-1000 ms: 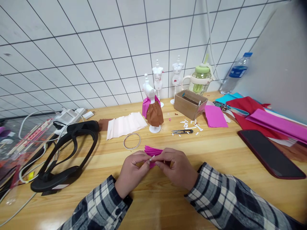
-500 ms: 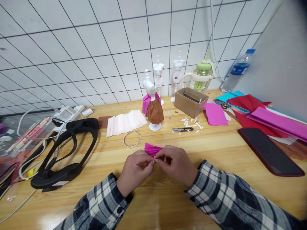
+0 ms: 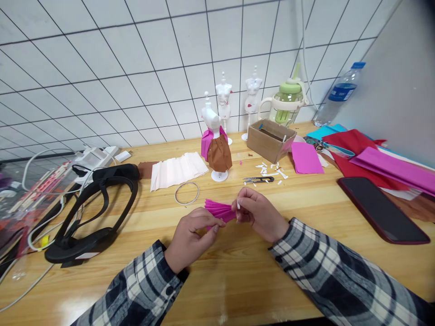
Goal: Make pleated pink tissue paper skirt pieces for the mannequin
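A fan-pleated piece of magenta paper [image 3: 217, 208] is between my hands, above the front of the table. My left hand [image 3: 192, 233] is closed on its near edge, thumb and forefinger together; the fingers hide part of the pleats. My right hand [image 3: 261, 213] is closed in a pinch at the paper's right end. A small white strip [image 3: 238, 205] shows at its fingertips. Just beyond the left hand lies a thin ring [image 3: 186, 193]. Behind the paper stands a small white dress form [image 3: 211, 118] wearing a magenta top and a brown skirt [image 3: 219, 154].
Thread snips [image 3: 258, 179] lie by white scraps [image 3: 272, 170]. Behind them are a cardboard box [image 3: 270, 140], a cup [image 3: 288, 102] and two bare dress forms. A phone [image 3: 384, 208] and coloured sheets are right; pale pleated paper [image 3: 178, 170], a black headset [image 3: 98, 217] and cables are left.
My right hand has moved right and slightly up, away from my left, and a white strip now shows at its fingertips. My left hand has stayed almost in place at the magenta paper.
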Motion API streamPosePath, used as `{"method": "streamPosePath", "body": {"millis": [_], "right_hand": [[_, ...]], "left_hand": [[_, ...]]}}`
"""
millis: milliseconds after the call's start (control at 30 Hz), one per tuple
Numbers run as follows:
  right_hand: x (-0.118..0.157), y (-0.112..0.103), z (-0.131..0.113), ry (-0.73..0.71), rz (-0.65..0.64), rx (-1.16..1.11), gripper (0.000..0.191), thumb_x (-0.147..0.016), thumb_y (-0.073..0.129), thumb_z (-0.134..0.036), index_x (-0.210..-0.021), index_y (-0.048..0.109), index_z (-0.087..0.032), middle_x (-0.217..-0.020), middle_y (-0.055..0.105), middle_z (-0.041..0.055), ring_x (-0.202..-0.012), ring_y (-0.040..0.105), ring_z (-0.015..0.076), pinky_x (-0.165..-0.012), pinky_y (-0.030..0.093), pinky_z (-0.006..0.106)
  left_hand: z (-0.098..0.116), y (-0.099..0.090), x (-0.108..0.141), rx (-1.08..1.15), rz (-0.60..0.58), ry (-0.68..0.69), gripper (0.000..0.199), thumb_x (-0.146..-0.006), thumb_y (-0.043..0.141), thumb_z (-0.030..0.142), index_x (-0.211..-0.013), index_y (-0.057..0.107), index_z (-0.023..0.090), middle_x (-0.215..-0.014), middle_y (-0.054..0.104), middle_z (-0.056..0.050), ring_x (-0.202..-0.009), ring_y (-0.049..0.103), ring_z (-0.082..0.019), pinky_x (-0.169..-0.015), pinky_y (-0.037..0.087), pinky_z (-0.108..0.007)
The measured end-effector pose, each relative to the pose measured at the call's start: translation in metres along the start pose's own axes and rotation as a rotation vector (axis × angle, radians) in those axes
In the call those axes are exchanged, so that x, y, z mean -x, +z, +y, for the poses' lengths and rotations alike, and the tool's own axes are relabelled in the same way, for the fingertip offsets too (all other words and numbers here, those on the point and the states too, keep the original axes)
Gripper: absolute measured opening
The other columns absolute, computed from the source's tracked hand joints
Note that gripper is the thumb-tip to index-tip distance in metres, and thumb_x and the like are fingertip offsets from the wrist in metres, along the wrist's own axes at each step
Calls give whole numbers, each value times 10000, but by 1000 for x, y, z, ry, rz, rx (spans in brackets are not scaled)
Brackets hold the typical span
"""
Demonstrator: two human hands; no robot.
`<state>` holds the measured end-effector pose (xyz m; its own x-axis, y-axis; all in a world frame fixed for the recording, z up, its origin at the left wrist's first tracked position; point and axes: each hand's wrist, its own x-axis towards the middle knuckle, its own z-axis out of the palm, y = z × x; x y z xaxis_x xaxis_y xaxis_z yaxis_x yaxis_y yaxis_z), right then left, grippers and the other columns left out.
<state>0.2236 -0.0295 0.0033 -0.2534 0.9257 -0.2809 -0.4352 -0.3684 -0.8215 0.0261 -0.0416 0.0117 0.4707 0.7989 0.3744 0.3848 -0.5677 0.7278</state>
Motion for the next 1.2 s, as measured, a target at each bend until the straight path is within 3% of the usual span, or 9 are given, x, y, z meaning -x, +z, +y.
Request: {"method": "streamPosePath", "body": {"millis": [233,433,633,700,800,867,1000,1100,1200], "right_hand": [[-18,-32,-11,-88,126,-80,329,-656,810,-281,-900,604,-203,-745,689,-30,-583,626,60,-577,547,168],[-38,-76,-26,-223,314,2,328,-585,853,-240,-875,708,-192,-829,733,21,-714,682,104,-677,590,195],[-47,-95,-28,-446,434,412,381,-664,766,-334,-1017,718,-200,-1089,721,79,-967,664,203,-860,529,348],[-44,-94,-29,-513,530,666,321,-720,699,-348,-1004,732,-203,-1128,706,80,-896,648,194,-810,508,346],[-36,-85,-31,-538,667,923,300,-774,638,-372,-993,741,-195,-899,725,59,-595,531,133,-607,438,298],[-29,-74,-29,-569,611,935,295,-793,622,-388,-964,735,-176,-765,687,38,-515,434,112,-526,368,273],[-14,-42,-15,-637,217,957,204,-828,610,-326,-895,734,-177,-737,638,21,-508,388,98,-504,339,254],[-2,-18,-5,-615,-24,929,173,-849,620,-298,-916,739,-192,-803,648,34,-567,448,105,-528,365,246],[6,-4,1,-574,-104,897,142,-830,657,-281,-915,742,-204,-826,651,34,-663,530,125,-596,420,252]], "left_hand": [[2,-1,0,22,-6,26,173,-807,583,117,-802,737,198,-757,721,-47,-727,650,-159,-700,509,-272],[4,-3,2,47,20,11,160,-811,594,122,-810,739,189,-757,728,-54,-734,652,-163,-709,512,-277],[2,-4,3,67,38,31,145,-813,600,135,-806,739,173,-732,709,-62,-707,642,-164,-677,508,-276],[1,-4,3,72,41,37,142,-809,607,127,-810,741,174,-733,709,-61,-712,644,-165,-680,508,-278],[-1,-3,4,75,53,44,147,-814,615,123,-838,746,184,-748,716,-60,-712,644,-162,-676,508,-275],[-2,-2,4,67,74,47,149,-815,623,118,-861,745,191,-760,720,-55,-712,643,-158,-677,507,-271],[-3,-1,5,39,80,67,173,-812,630,97,-894,738,205,-776,719,-41,-728,640,-148,-693,504,-263],[-4,-1,5,11,66,93,183,-812,624,90,-902,732,208,-792,718,-41,-750,641,-148,-710,506,-267],[-5,0,5,-21,47,109,178,-810,619,91,-896,728,202,-793,714,-45,-758,642,-153,-720,510,-279]]}}
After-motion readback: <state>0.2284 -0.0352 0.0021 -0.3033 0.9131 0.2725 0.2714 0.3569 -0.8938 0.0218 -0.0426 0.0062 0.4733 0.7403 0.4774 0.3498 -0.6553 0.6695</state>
